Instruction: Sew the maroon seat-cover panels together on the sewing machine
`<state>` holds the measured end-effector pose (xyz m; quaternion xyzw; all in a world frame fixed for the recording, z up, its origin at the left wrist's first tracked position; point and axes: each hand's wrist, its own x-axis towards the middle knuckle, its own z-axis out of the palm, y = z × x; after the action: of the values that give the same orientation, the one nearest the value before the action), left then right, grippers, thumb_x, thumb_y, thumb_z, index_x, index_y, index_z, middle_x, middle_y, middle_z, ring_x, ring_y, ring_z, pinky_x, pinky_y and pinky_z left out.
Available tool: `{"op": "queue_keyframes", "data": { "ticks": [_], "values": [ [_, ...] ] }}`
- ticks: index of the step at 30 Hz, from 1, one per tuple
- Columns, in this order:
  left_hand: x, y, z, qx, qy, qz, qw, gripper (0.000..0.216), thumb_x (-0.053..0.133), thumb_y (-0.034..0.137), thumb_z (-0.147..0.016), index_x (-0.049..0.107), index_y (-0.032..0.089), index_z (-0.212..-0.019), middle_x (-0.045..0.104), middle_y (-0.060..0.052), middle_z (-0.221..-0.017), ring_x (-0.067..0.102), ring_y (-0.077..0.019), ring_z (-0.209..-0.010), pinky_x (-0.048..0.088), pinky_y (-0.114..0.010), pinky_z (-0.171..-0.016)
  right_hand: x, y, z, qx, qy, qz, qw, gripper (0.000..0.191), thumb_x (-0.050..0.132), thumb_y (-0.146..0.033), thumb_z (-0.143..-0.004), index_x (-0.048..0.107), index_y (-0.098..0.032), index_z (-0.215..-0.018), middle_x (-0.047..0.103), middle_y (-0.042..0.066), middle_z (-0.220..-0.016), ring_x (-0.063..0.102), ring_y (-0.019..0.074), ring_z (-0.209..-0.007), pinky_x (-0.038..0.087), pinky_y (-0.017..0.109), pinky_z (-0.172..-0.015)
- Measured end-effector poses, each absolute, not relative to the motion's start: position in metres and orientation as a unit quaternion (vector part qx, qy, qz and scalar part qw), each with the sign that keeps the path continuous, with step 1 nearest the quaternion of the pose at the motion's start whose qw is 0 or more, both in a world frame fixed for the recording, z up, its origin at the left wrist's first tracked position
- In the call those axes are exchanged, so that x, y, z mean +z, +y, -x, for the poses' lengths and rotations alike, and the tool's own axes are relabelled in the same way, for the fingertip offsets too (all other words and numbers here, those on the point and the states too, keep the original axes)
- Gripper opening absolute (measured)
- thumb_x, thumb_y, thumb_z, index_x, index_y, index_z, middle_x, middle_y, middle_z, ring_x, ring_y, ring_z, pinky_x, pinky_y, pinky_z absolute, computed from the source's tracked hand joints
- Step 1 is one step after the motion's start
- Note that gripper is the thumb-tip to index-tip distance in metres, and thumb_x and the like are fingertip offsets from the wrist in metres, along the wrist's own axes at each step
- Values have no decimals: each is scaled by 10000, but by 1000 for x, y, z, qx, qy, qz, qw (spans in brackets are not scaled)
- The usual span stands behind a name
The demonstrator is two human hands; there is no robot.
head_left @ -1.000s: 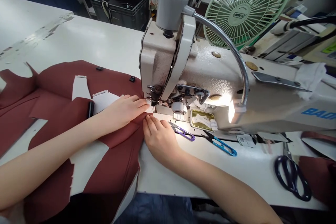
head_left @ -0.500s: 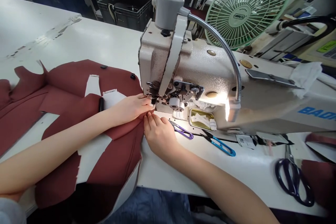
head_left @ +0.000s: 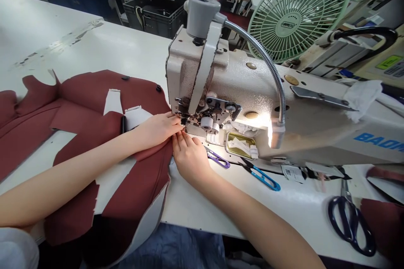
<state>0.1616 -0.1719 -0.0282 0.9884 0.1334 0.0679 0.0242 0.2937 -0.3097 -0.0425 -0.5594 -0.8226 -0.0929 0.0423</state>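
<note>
A dark red, pale-backed fabric piece (head_left: 139, 189) of several sewn panels spreads over the table, its right edge running under the sewing machine head (head_left: 243, 84). My left hand (head_left: 159, 129) lies on it close to the needle area, fingers bunched on the fabric. Just in front, my right hand (head_left: 192, 155) grips the fabric's edge with its fingers together. The two hands' fingertips nearly meet beside the presser foot, which they partly hide. Right of my right hand lie purple thread snips (head_left: 217, 159) and blue thread snips (head_left: 261, 176).
Dark-handled scissors (head_left: 350, 222) lie at the right of the white table (head_left: 195, 214). A small tin (head_left: 241, 156) with white labels sits under the machine arm. A green fan (head_left: 290, 23) stands behind the machine. Dark crates (head_left: 151, 17) are beyond the table.
The view has shifted slightly. Both hands stay at almost the same place by the needle, and the fabric shows little clear movement.
</note>
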Motion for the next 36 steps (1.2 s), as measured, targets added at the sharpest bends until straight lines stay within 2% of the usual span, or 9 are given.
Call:
{"op": "queue_keyframes", "data": {
  "ticks": [6,13,20,27,36],
  "values": [
    [-26,-192,-168,69,198,-977,37,215,454,151,-968,664,134,-922,610,-76,-914,533,-212,-898,439,-296,-742,-44,-309,-295,-112,-820,559,52,389,423,-74,-933,608,49,-1252,625,264,-1255,592,313,-1176,506,412,-855],
    [-26,-192,-165,71,208,-974,55,201,463,160,-965,658,154,-920,587,-64,-877,518,-211,-865,439,-303,-744,-45,-312,-294,-167,-813,551,89,364,392,-58,-944,655,35,-1177,684,230,-1163,640,289,-1038,509,384,-767],
    [-20,-191,-165,67,196,-976,62,246,434,141,-960,666,161,-881,589,-58,-847,524,-204,-840,448,-335,-826,-38,-311,-291,-115,-816,563,57,371,380,-59,-939,642,36,-1184,653,263,-1196,621,293,-1016,487,396,-744],
    [-11,-204,-177,6,245,-966,83,213,469,124,-935,673,142,-877,637,-75,-911,568,-229,-905,462,-357,-848,-30,-311,-290,-99,-811,575,44,321,392,-57,-922,683,-17,-1051,700,211,-1028,624,263,-870,463,362,-695],
    [-16,-200,-176,16,240,-969,52,222,471,124,-928,673,146,-837,647,-82,-895,565,-242,-886,453,-375,-847,-41,-308,-292,-119,-814,565,71,344,387,-65,-929,667,16,-1111,689,226,-1085,617,273,-931,481,373,-753]
  ]
}}
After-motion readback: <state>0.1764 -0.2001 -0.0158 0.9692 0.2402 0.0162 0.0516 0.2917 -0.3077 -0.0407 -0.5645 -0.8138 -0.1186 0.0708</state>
